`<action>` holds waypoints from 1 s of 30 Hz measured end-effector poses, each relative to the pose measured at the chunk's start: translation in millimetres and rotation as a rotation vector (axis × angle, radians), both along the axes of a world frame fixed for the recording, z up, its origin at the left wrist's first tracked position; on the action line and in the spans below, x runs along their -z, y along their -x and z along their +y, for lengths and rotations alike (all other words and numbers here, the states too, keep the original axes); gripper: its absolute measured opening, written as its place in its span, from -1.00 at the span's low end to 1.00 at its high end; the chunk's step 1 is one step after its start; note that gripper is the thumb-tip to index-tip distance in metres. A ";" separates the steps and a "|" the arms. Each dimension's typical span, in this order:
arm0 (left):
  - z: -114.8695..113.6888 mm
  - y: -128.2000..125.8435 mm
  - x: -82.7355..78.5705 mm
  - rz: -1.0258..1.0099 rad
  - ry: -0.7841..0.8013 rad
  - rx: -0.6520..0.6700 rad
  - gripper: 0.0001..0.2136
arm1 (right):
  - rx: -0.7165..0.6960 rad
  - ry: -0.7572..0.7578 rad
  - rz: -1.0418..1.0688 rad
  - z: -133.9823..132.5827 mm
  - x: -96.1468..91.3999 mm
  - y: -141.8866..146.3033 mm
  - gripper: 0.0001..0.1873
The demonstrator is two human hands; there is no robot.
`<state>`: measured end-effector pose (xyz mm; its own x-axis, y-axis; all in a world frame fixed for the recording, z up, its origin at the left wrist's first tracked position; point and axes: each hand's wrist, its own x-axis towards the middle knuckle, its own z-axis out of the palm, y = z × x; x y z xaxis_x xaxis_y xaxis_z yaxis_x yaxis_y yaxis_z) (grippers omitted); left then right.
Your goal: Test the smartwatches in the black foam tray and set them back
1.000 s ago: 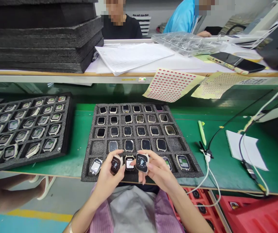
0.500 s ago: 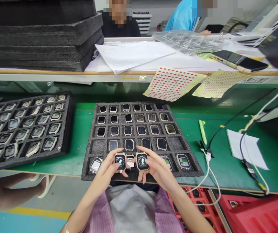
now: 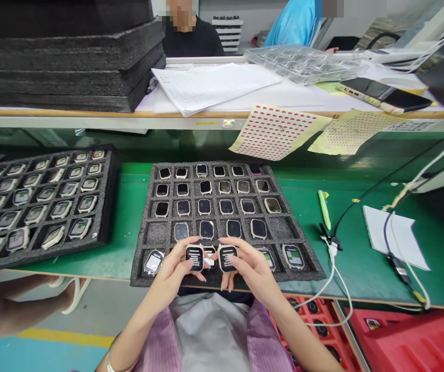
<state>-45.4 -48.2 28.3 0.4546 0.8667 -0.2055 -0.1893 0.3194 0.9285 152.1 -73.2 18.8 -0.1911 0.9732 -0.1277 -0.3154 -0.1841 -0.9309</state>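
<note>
My left hand (image 3: pixel 174 266) is closed around a square smartwatch body (image 3: pixel 194 257), its thumb at the edge of the lit screen. A second smartwatch body (image 3: pixel 228 257) sits in my right hand (image 3: pixel 250 266), the thumb over its screen. Both screens face up and show white text on black, too small to read. The two watches are side by side, above the front row of a dark foam tray (image 3: pixel 200 277). More strapless watches lie in the tray's pockets, among them one with a green-and-white screen (image 3: pixel 293 257) at the front right.
Another foam tray of watches (image 3: pixel 103 217) stands tilted at the left. A green pen (image 3: pixel 323 211), cables (image 3: pixel 332 248) and white paper (image 3: pixel 394 235) lie at the right. Above, a shelf (image 3: pixel 190 124) carries stacked black foam (image 3: pixel 66 72), papers and a phone (image 3: pixel 384 95). Two people sit beyond.
Both watch screens have switched from a dial-like picture to lines of white text. My hands have barely moved and still hold the same two watches.
</note>
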 end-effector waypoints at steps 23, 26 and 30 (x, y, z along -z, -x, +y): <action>6.2 -4.9 0.1 -0.099 -0.020 0.007 -0.68 | 0.061 -0.497 -1.408 29.1 -9.0 -179.0 -0.57; 9.2 -7.2 1.6 -0.102 -0.014 -0.005 -0.69 | -0.002 -0.519 -1.466 34.3 4.5 -195.2 -0.52; 11.3 -7.2 4.1 -0.098 -0.025 -0.016 -0.68 | 0.040 -0.639 -1.608 33.7 -2.1 -179.0 -0.51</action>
<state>-38.2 -36.9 24.2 0.4575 0.8782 -0.1392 -0.2847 0.2930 0.9127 331.1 -39.6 20.9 -0.2457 0.9426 0.2260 0.9325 0.2935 -0.2105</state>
